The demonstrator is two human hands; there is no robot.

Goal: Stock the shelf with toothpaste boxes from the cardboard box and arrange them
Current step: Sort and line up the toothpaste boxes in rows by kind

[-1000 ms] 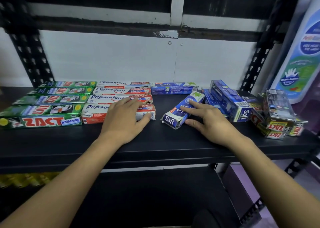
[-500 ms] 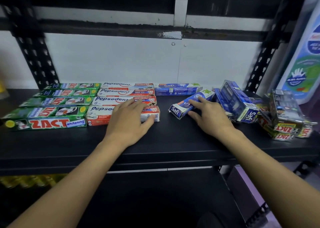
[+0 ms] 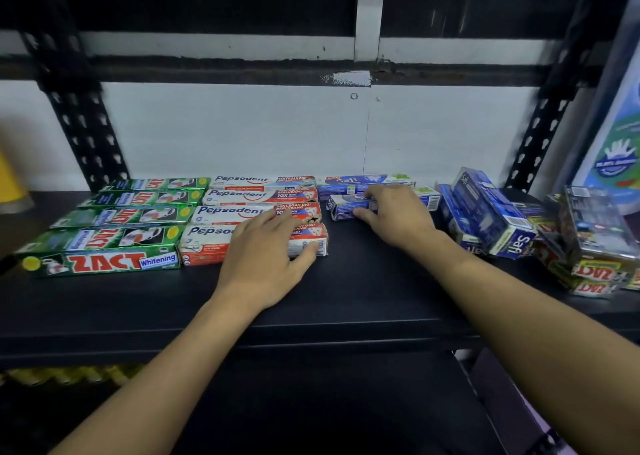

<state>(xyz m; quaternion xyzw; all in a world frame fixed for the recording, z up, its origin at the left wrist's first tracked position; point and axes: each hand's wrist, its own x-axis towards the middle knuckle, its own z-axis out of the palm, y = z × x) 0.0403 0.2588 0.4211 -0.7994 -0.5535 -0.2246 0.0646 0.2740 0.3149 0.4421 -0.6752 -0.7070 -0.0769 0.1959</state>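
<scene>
On the black shelf (image 3: 346,281) lie rows of toothpaste boxes: green Zact boxes (image 3: 100,260) at the left, red-and-white Pepsodent boxes (image 3: 242,196) in the middle, one blue Safi box (image 3: 346,181) at the back. My left hand (image 3: 270,257) rests flat on the front Pepsodent box (image 3: 204,243), thumb at its right end. My right hand (image 3: 394,215) holds a second blue Safi box (image 3: 343,207), fingers over its top and thumb on its front side. This box lies just in front of the back Safi box. No cardboard box is in view.
A loose pile of blue Safi boxes (image 3: 491,212) lies right of my right hand. Further right is a heap of small Zact packs (image 3: 595,271). A large blue-and-white bottle (image 3: 616,156) stands at the far right. Perforated black uprights (image 3: 86,136) frame the shelf against a white wall.
My right hand has moved the blue Safi box from a slanted spot near the shelf's middle back and turned it parallel to the rear Safi box. My left hand stayed on the Pepsodent box.
</scene>
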